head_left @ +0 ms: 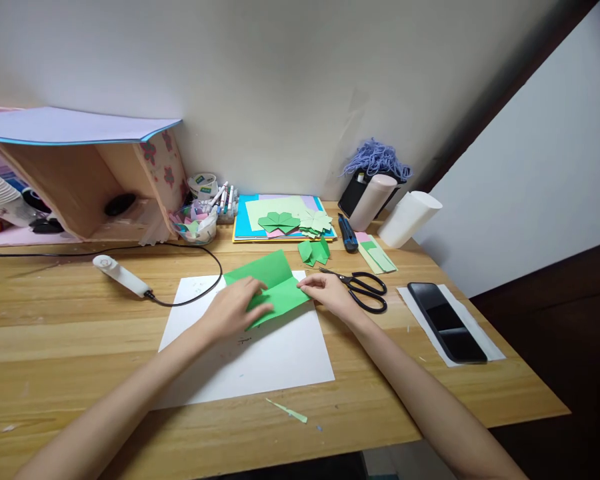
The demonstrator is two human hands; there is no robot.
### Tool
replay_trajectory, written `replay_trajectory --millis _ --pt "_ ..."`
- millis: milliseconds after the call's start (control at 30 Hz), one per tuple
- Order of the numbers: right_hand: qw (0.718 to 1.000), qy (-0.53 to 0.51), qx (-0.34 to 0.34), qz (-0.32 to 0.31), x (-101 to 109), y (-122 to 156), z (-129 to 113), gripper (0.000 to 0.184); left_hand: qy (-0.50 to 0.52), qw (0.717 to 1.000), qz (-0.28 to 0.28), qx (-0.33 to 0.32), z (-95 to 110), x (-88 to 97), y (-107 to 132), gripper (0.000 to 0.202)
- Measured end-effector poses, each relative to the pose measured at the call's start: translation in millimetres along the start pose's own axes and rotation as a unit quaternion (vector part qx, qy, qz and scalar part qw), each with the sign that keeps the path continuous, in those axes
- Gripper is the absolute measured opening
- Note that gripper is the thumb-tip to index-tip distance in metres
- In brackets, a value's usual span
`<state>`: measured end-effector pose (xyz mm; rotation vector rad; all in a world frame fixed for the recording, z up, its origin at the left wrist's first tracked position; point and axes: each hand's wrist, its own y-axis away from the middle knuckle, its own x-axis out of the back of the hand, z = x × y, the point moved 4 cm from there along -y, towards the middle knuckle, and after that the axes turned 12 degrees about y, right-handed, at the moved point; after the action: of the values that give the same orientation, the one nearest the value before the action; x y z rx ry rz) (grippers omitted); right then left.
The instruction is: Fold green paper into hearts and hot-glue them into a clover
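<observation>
A green sheet of paper (275, 297) with a crease across it lies over a larger white sheet (280, 360) on the table. My left hand (237, 303) rests on its left part with the fingers spread. At the right edge, my right hand (327, 292) pinches the green paper between thumb and fingers. Black-handled scissors (367, 287) lie just beyond my right hand. Behind the green sheet sits a small folded green paper piece (314, 252).
Folded paper clovers (280, 222) top a stack of coloured paper (243, 230). A blue utility knife (348, 233), a phone (447, 323) and a white cylinder (409, 219) stand or lie rightward. A corded white device (121, 275) is at left, near an open box (163, 163).
</observation>
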<state>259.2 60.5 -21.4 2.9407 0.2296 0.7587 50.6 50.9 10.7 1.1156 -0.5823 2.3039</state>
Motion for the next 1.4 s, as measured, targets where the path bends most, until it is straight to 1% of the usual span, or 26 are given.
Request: replay_trajectory --millis 67,100,133,200,233,267,333,433,500,567,633,700,767,867,967,1167,1267,1400 --pt "0.999 -0.002 -0.002 -0.035 1.5 1.8 -0.8 0.029 -0.009 1.0 -0.02 -0.01 8.9 -4.6 13.2 0.042" --pt "0.998 0.003 -0.001 -0.064 2.0 3.4 -2.0 0.032 -0.014 1.0 -0.018 -0.016 10.9 -6.1 19.6 0.043" --pt "0.995 0.013 0.003 -0.097 2.3 5.4 -3.8 0.036 -0.017 0.999 -0.015 -0.022 10.9 -7.5 25.5 0.039" --pt "0.987 0.043 0.026 -0.156 3.3 10.1 -8.6 0.048 -0.016 0.999 0.001 -0.028 6.1 -9.6 34.5 0.023" --pt "0.982 0.062 0.046 -0.172 4.2 12.3 -11.6 0.053 -0.011 0.999 0.01 -0.032 2.3 -10.3 37.5 0.018" --pt "0.978 0.085 0.072 -0.177 5.3 14.1 -14.9 0.055 -0.003 0.999 0.02 -0.035 -1.7 -10.7 39.6 0.016" --pt "0.967 0.146 0.133 -0.16 7.0 16.6 -21.5 0.047 0.022 0.998 0.034 -0.042 -8.7 -10.8 41.8 0.02" --pt "0.938 0.243 0.218 -0.114 5.8 17.8 -28.4 0.028 0.077 0.995 0.048 -0.031 -15.0 -8.1 42.3 0.024" --pt "0.921 0.273 0.26 -0.094 2.5 17.0 -30.3 0.022 0.115 0.992 0.055 -0.007 -16.7 -5.3 42.4 0.027" --pt "0.917 0.266 0.284 -0.087 -2.2 14.6 -29.7 0.017 0.142 0.988 0.064 0.019 -17.0 -3.0 42.8 0.028" --pt "0.929 0.231 0.276 -0.083 -7.3 10.3 -26.2 0.013 0.157 0.984 0.079 0.041 -17.2 -1.5 43.2 0.029" --pt "0.948 0.19 0.245 -0.065 -12.0 5.5 -21.2 0.019 0.164 0.98 0.101 0.058 -18.5 -0.8 43.5 0.029" --pt "0.963 0.165 0.211 -0.037 -16.4 1.7 -16.2 0.022 0.161 0.977 0.122 0.072 -20.9 -0.7 43.7 0.027" --pt "0.969 0.185 0.165 0.015 -21.8 -1.6 -10.0 0.022 0.141 0.975 0.146 0.089 -25.2 -0.6 44.1 0.02" --pt "0.955 0.255 0.141 0.06 -26.5 -3.6 -7.2 0.024 0.116 0.977 0.153 0.097 -27.2 -0.3 44.5 0.016" --pt "0.899 0.393 0.169 0.09 -36.5 -6.5 -9.7 0.022 0.085 0.982 0.142 0.091 -25.7 -1.3 44.0 0.012" --pt "0.88 0.429 0.176 0.102 -38.8 -6.1 -10.1 0.02 0.081 0.983 0.139 0.087 -26.0 -2.2 43.3 0.012" --pt "0.864 0.452 0.189 0.115 -40.9 -4.5 -9.7 0.02 0.074 0.985 0.13 0.082 -26.8 -3.7 42.7 0.014"
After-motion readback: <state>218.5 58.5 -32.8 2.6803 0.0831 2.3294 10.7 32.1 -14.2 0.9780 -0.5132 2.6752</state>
